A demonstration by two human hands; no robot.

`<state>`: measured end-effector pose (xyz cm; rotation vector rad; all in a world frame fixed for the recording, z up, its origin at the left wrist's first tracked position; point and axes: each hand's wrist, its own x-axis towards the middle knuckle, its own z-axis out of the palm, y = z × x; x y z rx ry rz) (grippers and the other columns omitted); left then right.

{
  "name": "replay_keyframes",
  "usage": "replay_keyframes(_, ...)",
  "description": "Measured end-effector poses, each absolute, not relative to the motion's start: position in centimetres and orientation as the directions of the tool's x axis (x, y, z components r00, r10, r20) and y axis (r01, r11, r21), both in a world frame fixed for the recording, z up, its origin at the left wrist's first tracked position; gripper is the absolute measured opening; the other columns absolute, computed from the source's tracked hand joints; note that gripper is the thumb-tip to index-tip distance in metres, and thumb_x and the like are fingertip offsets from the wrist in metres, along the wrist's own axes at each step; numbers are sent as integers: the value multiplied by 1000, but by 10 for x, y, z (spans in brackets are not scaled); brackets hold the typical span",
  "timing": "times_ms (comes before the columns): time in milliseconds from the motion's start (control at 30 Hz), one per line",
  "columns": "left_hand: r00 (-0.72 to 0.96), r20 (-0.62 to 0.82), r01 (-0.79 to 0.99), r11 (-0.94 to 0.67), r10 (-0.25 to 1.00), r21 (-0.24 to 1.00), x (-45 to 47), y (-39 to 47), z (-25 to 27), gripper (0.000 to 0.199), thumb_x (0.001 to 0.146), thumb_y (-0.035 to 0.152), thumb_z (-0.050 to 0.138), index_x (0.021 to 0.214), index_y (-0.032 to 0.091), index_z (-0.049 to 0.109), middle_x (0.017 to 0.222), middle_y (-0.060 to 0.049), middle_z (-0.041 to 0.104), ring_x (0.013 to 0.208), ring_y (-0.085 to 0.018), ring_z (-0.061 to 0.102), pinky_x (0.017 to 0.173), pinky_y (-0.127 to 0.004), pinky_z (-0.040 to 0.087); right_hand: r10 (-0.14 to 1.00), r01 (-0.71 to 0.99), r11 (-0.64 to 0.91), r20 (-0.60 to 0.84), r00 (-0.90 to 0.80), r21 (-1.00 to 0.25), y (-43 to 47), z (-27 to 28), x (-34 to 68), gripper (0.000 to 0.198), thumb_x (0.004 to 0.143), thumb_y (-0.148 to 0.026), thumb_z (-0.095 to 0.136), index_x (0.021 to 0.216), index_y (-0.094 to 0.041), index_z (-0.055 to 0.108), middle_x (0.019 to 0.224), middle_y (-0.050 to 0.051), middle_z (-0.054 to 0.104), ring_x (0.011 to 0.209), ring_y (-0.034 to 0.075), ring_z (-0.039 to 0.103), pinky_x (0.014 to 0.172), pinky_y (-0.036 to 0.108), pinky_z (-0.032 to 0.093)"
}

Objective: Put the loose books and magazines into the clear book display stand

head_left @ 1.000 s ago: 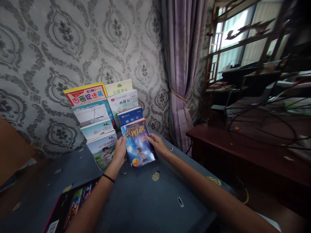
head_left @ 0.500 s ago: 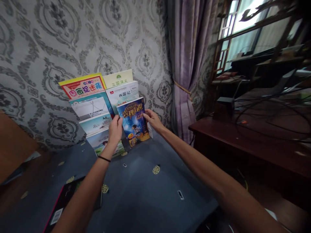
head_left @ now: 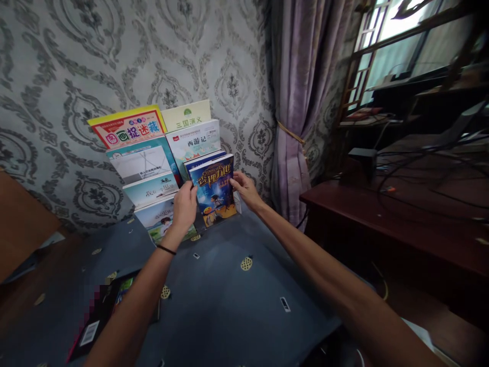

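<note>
Both hands grip a blue book point(head_left: 214, 191) with gold title lettering and a cartoon figure on its cover. My left hand point(head_left: 185, 204) is closed on its left edge, and my right hand point(head_left: 245, 189) on its upper right edge. The book stands nearly upright, tilted back, in front of another dark blue book point(head_left: 204, 160) whose top edge shows. Behind these rises a white book point(head_left: 194, 140), then a cream book point(head_left: 187, 115). To the left, a second stepped column holds a yellow and red book point(head_left: 130, 127), a pale teal book point(head_left: 153, 191) and a green landscape book point(head_left: 160, 216).
A dark book point(head_left: 103, 311) with a barcode lies on the blue-grey patterned cloth point(head_left: 214, 300), partly behind my left forearm. Patterned wallpaper point(head_left: 114, 51) and a purple curtain point(head_left: 298, 92) stand behind. On the right is a reddish-brown desk point(head_left: 382, 214) with tangled cables.
The blue book has come slightly forward, and the top of a dark blue book now shows behind it. Both hands still hold its edges. The view has shifted a little.
</note>
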<state>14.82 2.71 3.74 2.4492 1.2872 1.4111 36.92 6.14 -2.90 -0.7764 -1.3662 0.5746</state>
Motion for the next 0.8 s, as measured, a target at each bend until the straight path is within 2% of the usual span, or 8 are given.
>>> replay_keyframes(133,271,690,717,-619,671,320,150,24,38,21,96,20,43,76,24,40,73,-1,55,72,-19,54,68,-28,35,771,99,611,618,153,-786,61,-34,371,40,86,-59,58,108,-26,60,89,2,67,82,19,60,71,31,47)
replay_keyframes(333,274,603,832,-499,749,242,152,22,42,17,101,24,38,91,20,51,68,-2,56,63,-20,54,61,-29,32,751,104,632,640,162,-768,61,-37,370,35,88,-54,58,107,-25,60,87,2,67,79,19,60,70,32,47)
replay_keyframes(567,242,614,770,-534,751,349,152,22,34,15,100,26,39,93,21,51,66,-1,56,61,-18,55,61,-27,36,716,49,684,682,148,-728,59,-41,370,31,90,-50,59,106,-24,60,91,3,69,81,18,62,74,32,49)
replay_keyframes(800,212,599,684,-555,772,474,152,26,13,12,98,23,42,94,22,53,68,-1,60,64,-17,61,60,-26,43,760,109,630,639,121,-769,60,-55,376,35,88,-53,58,109,-25,62,93,3,69,83,19,62,72,32,50)
